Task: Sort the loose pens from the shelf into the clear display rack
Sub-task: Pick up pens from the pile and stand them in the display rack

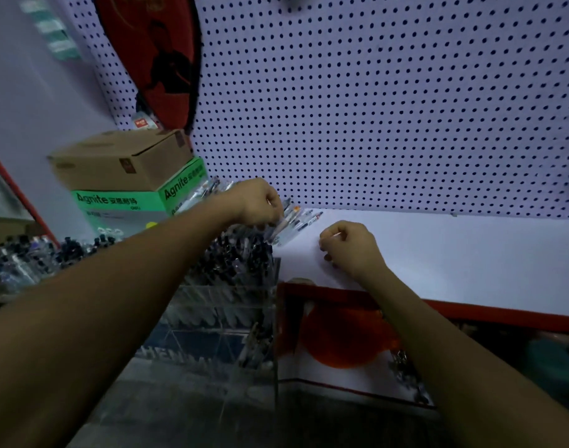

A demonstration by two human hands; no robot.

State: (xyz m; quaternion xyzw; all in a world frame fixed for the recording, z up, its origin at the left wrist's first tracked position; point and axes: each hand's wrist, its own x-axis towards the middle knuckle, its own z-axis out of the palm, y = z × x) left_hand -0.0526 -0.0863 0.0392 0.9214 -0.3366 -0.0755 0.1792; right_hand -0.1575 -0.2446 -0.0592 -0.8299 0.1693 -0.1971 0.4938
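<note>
Left hand (pixel 258 202) pinched on a few loose pens (pixel 296 218) lying on the white shelf (pixel 438 247) just right of the clear display rack (pixel 225 305); right hand (pixel 349 245) curled shut, contents unclear. Pens look light, stiff, slick plastic: grip mid-barrel. Rack is clear acrylic, tiered, packed with dark caps.
</note>
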